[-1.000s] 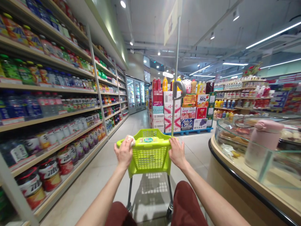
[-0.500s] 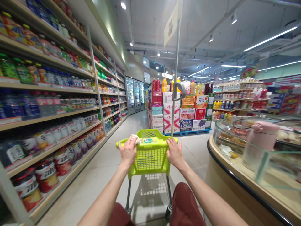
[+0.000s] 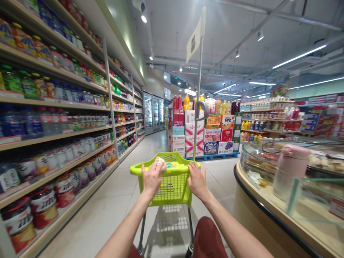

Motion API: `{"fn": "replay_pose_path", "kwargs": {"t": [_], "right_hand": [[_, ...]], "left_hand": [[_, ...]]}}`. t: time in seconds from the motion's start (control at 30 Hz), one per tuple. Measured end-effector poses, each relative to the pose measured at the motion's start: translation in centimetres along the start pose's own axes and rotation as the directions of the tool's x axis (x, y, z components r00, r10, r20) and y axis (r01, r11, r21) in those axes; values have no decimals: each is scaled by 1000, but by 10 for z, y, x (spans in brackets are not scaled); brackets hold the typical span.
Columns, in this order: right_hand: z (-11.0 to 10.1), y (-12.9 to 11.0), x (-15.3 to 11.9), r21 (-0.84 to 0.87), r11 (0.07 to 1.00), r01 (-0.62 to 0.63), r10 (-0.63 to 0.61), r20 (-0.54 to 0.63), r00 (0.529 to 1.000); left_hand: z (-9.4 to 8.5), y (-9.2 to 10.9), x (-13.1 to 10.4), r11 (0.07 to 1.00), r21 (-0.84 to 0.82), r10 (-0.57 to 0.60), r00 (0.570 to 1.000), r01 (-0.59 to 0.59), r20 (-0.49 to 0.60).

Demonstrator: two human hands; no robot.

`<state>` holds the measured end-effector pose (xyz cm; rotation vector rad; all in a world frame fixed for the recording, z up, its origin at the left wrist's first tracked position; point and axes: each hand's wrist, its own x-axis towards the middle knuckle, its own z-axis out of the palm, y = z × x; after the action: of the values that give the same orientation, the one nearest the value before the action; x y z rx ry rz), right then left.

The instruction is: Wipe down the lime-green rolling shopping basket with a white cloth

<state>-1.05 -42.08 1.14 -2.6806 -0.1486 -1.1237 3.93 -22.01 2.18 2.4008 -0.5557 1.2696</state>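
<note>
A lime-green shopping cart (image 3: pixel 170 190) with a slotted basket stands directly before me. On the left half of its handle lies my left hand (image 3: pixel 152 178), closed over a crumpled whitish wipe (image 3: pixel 160 163) that shows past the fingers. My right hand (image 3: pixel 197 179) curls its fingers over the handle's right end, thumb raised. Between the hands, a printed label (image 3: pixel 171 165) shows on the handle. A metal pole (image 3: pixel 199 75) with a grey loop and a small pale flag rises from the cart's right side.
Drink shelves (image 3: pixel 61 107) run along the left. Stacked drink cartons (image 3: pixel 195 132) stand on a blue pallet (image 3: pixel 225 155) ahead. A curved, glass-fronted counter (image 3: pixel 239 172) with a pink flask (image 3: pixel 291 168) is close on the right. Glass-door fridges (image 3: pixel 153 111) line the back.
My left hand and the wipe have slid rightward along the handle. My right hand stays at the handle's right end. The view has shifted slightly, with the cart lower in it.
</note>
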Motion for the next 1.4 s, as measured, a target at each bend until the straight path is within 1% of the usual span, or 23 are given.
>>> {"fn": "replay_pose_path", "kwargs": {"t": [0.07, 0.1, 0.13, 0.2, 0.27, 0.33, 0.4, 0.43, 0.5, 0.6, 0.67, 0.73, 0.87, 0.93, 0.97, 1.03, 1.1, 1.17, 1.23, 1.27, 1.3, 1.33, 1.4], "right_hand": [[0, 2, -1, 8, 1000, -14, 14, -17, 1000], [1, 2, -2, 13, 1000, -16, 17, -20, 1000], [1, 1, -2, 17, 1000, -14, 14, -20, 1000], [2, -4, -2, 19, 1000, 1, -1, -14, 1000], [1, -8, -1, 19, 1000, 20, -20, -10, 1000], [-1, -11, 1, 22, 999, 33, -33, -12, 999], [-4, -10, 2, 31, 999, 41, -40, -15, 999], [-5, -9, 2, 38, 998, 42, -41, -18, 999], [-6, -5, 1, 53, 998, 38, -37, -29, 999], [-4, -1, -2, 72, 997, 19, -15, -58, 998], [-3, 0, -3, 85, 996, 10, -4, -73, 997], [-2, -2, -2, 100, 995, 13, -5, -81, 997], [-5, -7, 2, 136, 988, 79, -64, -108, 992], [-7, -9, 5, 155, 983, 102, -82, -131, 988], [-8, -9, 6, 161, 982, 104, -81, -141, 987], [-10, -6, 6, 165, 982, 93, -68, -150, 986], [-10, -2, 5, 166, 983, 73, -48, -150, 988], [-9, 2, 3, 172, 984, 53, -28, -145, 989], [-6, 3, 1, 173, 984, 36, -12, -138, 990], [-5, 1, 1, 172, 985, 35, -12, -134, 991], [-4, -1, 1, 168, 985, 40, -18, -129, 991], [-2, -4, 2, 166, 985, 50, -30, -124, 992], [0, -13, 4, 167, 983, 83, -64, -117, 991]], "left_hand": [[-4, -14, 1, 994, -2, -111, 994, 111, -14], [-4, -15, 1, 992, -6, -129, 992, 129, -12], [-4, -12, 2, 993, -12, -115, 993, 114, -3], [0, 7, 3, 999, -31, -14, 1000, 14, 26], [7, 32, 3, 994, -60, 96, 994, -93, 51], [12, 54, 3, 985, -82, 157, 986, -152, 62], [14, 61, 1, 978, -89, 192, 979, -186, 65], [13, 59, 0, 976, -86, 205, 976, -199, 68], [9, 45, -2, 980, -59, 192, 979, -188, 62], [1, 19, -2, 997, 3, 77, 997, -77, 22], [-1, 15, 0, 999, 20, 42, 999, -42, 10], [3, 24, 1, 995, 7, 96, 995, -97, 31], [19, 64, 1, 958, -61, 284, 956, -280, 76], [21, 74, 1, 947, -75, 318, 945, -312, 82], [20, 73, 1, 947, -74, 317, 944, -311, 87], [14, 59, 2, 957, -58, 288, 953, -284, 95], [5, 33, 1, 974, -24, 226, 970, -224, 92], [-4, 4, -1, 991, 20, 129, 989, -131, 71], [-8, -16, -3, 998, 49, 38, 998, -41, 52], [-8, -20, -4, 998, 54, 14, 999, -17, 43], [-7, -19, -5, 999, 53, 10, 999, -12, 37], [-4, -15, -6, 998, 48, 27, 999, -28, 34], [2, 4, -6, 994, 25, 109, 993, -110, 38]]}}
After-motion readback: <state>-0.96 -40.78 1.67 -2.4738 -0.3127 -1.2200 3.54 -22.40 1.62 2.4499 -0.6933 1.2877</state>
